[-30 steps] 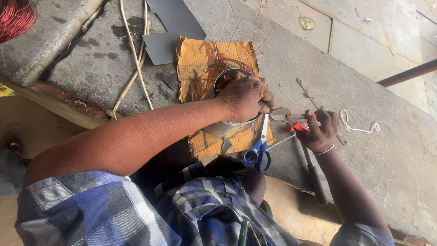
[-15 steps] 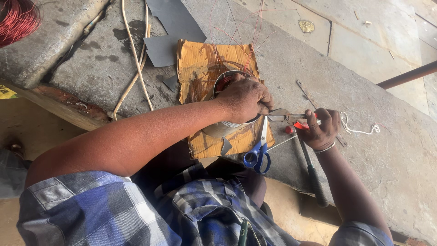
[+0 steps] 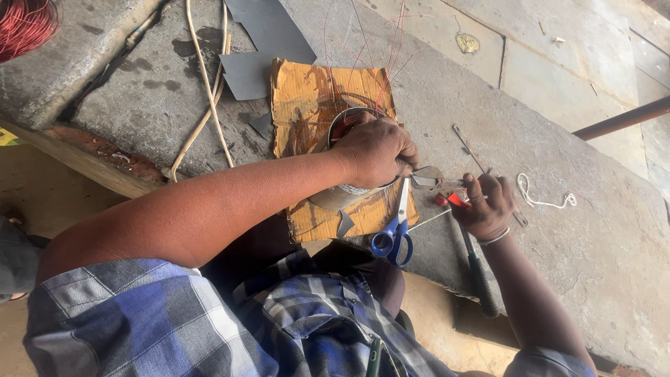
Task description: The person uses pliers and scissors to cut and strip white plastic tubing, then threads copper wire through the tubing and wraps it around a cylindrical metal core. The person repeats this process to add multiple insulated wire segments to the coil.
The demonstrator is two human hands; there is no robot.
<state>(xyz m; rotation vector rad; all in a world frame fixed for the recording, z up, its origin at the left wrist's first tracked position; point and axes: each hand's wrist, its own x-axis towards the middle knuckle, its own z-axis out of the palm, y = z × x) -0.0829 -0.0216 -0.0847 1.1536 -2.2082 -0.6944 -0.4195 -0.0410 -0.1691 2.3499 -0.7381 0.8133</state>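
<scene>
My left hand [image 3: 377, 150] is closed over the top of a round metal motor stator [image 3: 340, 197] wound with thin red copper wire. The stator stands on a piece of brown cardboard [image 3: 307, 98] on a concrete slab. To its right, my right hand [image 3: 488, 209] grips red-handled pliers [image 3: 436, 183]. Their jaws point left and reach the fingers of my left hand. Several strands of red wire [image 3: 391, 42] rise from the stator toward the far side.
Blue-handled scissors [image 3: 394, 234] lie at the cardboard's near edge. A black-handled tool [image 3: 478, 272] lies under my right wrist, with a white string [image 3: 544, 199] beyond. Grey sheets [image 3: 265, 35], a pale cord [image 3: 206, 91], a red wire coil [image 3: 24, 24] and a metal rod [image 3: 621, 119] surround the work.
Both hands have stayed in place on the stator and the pliers. The view has shifted only slightly.
</scene>
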